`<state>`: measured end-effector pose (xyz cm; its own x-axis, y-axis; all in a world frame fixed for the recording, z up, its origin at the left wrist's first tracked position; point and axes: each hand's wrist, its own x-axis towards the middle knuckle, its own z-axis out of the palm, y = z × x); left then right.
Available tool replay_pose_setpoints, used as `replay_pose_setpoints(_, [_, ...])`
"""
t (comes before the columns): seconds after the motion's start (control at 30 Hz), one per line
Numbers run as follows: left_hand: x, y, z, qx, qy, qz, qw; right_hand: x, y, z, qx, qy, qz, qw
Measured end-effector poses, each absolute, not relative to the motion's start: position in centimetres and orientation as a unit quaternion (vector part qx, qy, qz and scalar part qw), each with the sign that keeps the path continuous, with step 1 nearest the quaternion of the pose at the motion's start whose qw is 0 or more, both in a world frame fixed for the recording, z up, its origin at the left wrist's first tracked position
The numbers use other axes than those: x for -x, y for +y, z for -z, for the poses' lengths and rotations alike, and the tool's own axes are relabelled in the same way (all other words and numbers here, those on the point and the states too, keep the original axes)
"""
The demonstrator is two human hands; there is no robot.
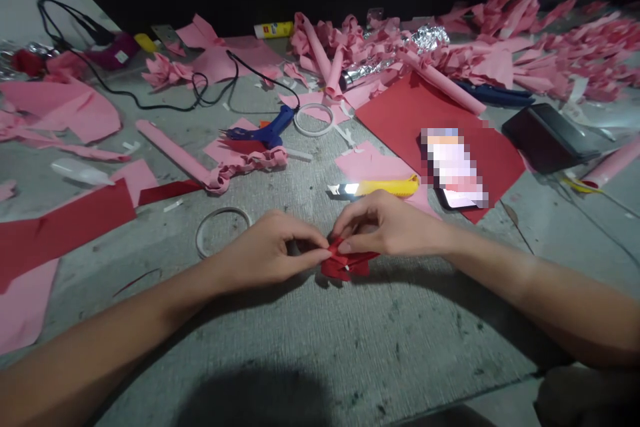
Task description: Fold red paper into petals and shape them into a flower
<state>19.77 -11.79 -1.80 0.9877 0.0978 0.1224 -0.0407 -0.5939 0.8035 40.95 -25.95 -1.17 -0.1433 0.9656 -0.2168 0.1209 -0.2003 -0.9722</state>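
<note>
A small folded piece of red paper [345,269] is between my two hands, low over the grey table. My left hand [277,245] pinches its left edge between thumb and forefinger. My right hand [383,227] grips it from above and the right, thumb and fingers closed on it. Parts of the paper are hidden under the right fingers. Just beyond the right hand lies a yellow box cutter [395,186] with its blade out to the left. A roll of tape [223,212] sits behind my left wrist.
A blue glue gun [273,130] with a black cord lies near another tape roll [314,135]. A phone [453,170] rests on a red sheet [390,107] at right, beside a black wallet-like object [543,137]. Pink paper scraps [590,53] and a yellow glue tube [273,29] lie at the back.
</note>
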Motion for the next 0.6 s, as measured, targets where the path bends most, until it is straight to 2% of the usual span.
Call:
replay_pose_setpoints(0.43, [-19.6, -12.1, 3.0, -0.942, -0.036, -0.178, 0.282, -40.8, -26.2, 1.2, 0.575, -0.575, -0.462, 0.354])
replay_pose_setpoints(0.6, [-19.9, -11.5, 2.7, -0.927, -0.073, -0.132, 0.344, -41.0, -26.0, 1.2, 0.558, -0.582, -0.479, 0.346])
